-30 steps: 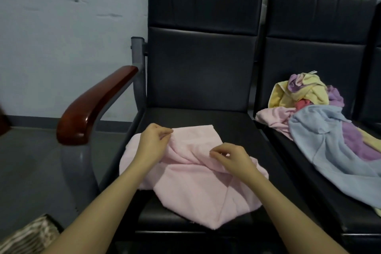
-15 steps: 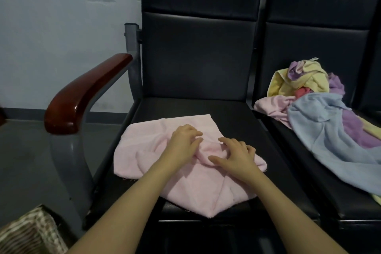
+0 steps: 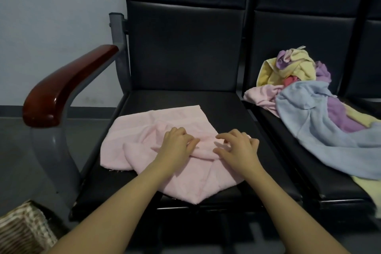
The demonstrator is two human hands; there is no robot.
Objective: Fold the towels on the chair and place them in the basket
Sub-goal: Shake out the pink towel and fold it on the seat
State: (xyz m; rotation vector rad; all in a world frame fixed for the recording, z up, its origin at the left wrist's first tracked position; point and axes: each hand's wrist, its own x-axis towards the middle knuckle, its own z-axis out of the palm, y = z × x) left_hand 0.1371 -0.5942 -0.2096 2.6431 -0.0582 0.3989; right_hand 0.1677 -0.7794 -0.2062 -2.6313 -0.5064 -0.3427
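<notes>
Soft, matt terry cloth pink towel (image 3: pixel 160 144); smooth black leather-like chair seat (image 3: pixel 226 113); glossy varnished wood armrest (image 3: pixel 68 86) at 9 o'clock; woven wicker basket (image 3: pixel 22 231).

Hands (image 3: pixel 208 146) now together mid-towel (image 3: pixel 132 136)

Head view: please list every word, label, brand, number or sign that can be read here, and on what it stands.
None: no readable text shows anywhere in this view.
The small tab atop the pile of towels on the right chair is too small to tell whether it bears print.
</notes>
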